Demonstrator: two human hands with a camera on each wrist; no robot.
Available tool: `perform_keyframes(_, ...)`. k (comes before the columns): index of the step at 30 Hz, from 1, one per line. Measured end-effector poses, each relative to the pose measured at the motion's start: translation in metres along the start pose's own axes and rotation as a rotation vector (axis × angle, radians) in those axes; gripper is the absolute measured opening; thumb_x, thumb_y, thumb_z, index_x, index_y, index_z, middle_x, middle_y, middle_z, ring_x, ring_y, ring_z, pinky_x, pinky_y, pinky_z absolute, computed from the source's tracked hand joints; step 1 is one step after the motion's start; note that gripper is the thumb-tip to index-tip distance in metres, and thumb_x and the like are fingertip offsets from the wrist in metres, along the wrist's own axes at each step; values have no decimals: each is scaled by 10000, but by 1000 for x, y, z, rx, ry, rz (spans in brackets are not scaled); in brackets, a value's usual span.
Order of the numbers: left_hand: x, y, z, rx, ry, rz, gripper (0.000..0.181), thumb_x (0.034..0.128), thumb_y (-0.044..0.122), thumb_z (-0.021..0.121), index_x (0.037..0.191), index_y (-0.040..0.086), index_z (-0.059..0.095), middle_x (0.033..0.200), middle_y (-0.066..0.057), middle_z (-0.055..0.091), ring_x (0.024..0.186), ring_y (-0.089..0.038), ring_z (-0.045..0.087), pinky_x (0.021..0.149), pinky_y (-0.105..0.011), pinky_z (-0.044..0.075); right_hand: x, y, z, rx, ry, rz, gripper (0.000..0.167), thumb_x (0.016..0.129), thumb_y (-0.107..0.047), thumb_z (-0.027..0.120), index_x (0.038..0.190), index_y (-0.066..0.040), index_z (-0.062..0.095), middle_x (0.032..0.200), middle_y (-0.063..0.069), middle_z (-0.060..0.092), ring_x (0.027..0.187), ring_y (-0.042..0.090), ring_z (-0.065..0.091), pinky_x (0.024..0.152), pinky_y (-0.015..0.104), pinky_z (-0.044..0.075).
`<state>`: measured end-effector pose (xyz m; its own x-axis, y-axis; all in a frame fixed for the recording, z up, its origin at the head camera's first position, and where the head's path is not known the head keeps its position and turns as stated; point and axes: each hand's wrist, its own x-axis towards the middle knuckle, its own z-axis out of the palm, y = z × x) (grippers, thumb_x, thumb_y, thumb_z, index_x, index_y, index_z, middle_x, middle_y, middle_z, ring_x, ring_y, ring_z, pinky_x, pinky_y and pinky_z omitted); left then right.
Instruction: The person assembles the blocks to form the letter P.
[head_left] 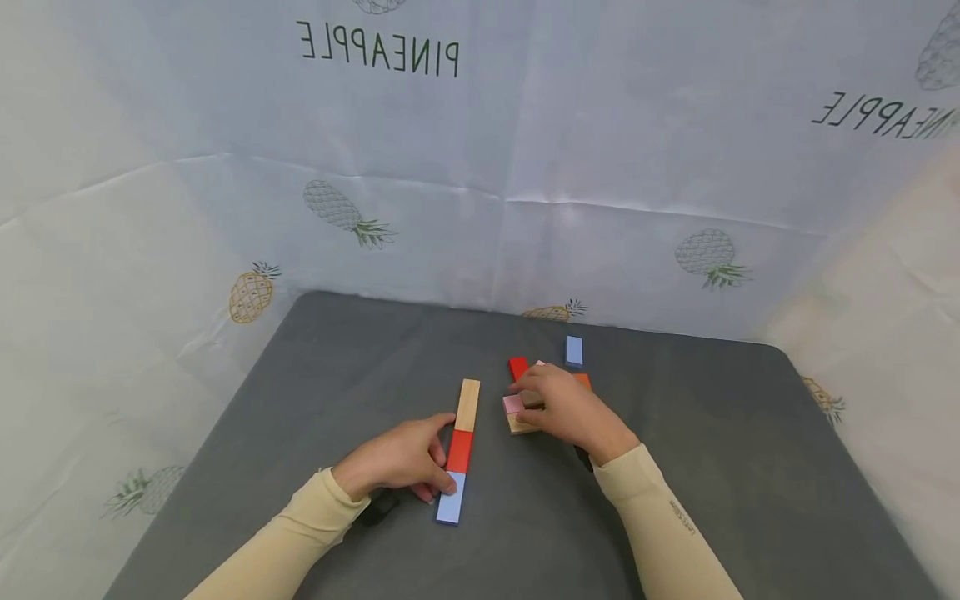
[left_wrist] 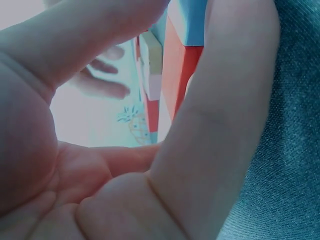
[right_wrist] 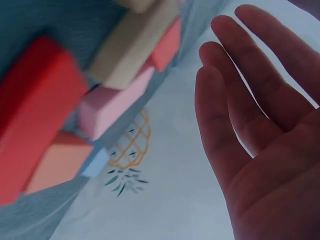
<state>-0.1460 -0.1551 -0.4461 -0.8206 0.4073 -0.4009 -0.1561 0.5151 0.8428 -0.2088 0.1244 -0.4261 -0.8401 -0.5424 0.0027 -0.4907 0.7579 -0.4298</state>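
Note:
A straight row lies on the dark table: a natural wood block (head_left: 467,405), a red block (head_left: 460,451) and a light blue block (head_left: 449,505). Beside it, my left hand (head_left: 397,457) touches the row, thumb on the blue block and index finger by the wood-red joint. My right hand (head_left: 567,406) reaches over a cluster to the right of the row. Around its fingers show a red block (head_left: 518,367), a pink block (head_left: 512,404), a wood block (head_left: 521,425) and a brown block (head_left: 532,398). In the right wrist view its fingers (right_wrist: 245,95) extend loosely, holding nothing visible.
Behind the cluster stands another blue block (head_left: 573,350). Part of an orange block (head_left: 583,381) peeks out past the right hand. A pineapple-printed cloth (head_left: 487,242) hangs behind the dark tabletop (head_left: 712,467) and at its sides.

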Motion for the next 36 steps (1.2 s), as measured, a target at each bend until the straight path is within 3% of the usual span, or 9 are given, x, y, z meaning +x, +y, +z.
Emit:
perform_keyframes(5,-2,-1,-1,-20,3,5,1026,757,-82,893,1641,39,386,941,-129,620,595,-230,714,578,-373,660,-10,5,6,-42,20,-3,277,906,-114,867,1179,-113,824,1159,-5,755,1134,175,649,1001,404,611)
perform_keyframes(12,-2,0,-1,-26,5,4,1020,753,-90,889,1635,42,396,939,-131,621,595,-227,716,580,-374,660,-11,6,11,-77,-3,83,268,864,-135,922,1116,-129,830,1116,-26,748,1206,210,652,1039,402,612)
perform_keyframes(17,-2,2,-2,-16,7,0,1014,756,-86,891,1633,43,399,941,-129,622,596,-225,716,582,-368,659,-11,5,12,-87,-13,108,263,857,-135,929,1099,-133,826,1105,-29,751,1173,195,659,1015,395,623)
perform_keyframes(25,-3,1,0,-24,8,2,1017,748,-86,894,1628,29,399,935,-130,624,590,-221,709,580,-366,659,-11,8,14,-93,-31,109,256,843,-103,936,1048,-141,787,1004,-50,728,947,122,587,920,360,616)
perform_keyframes(36,-1,2,0,-28,6,-2,1017,748,-93,893,1628,28,398,938,-135,622,598,-221,708,586,-371,663,-14,10,12,-107,-52,72,223,865,-81,907,1043,-135,783,1019,-36,719,933,123,577,894,360,600)
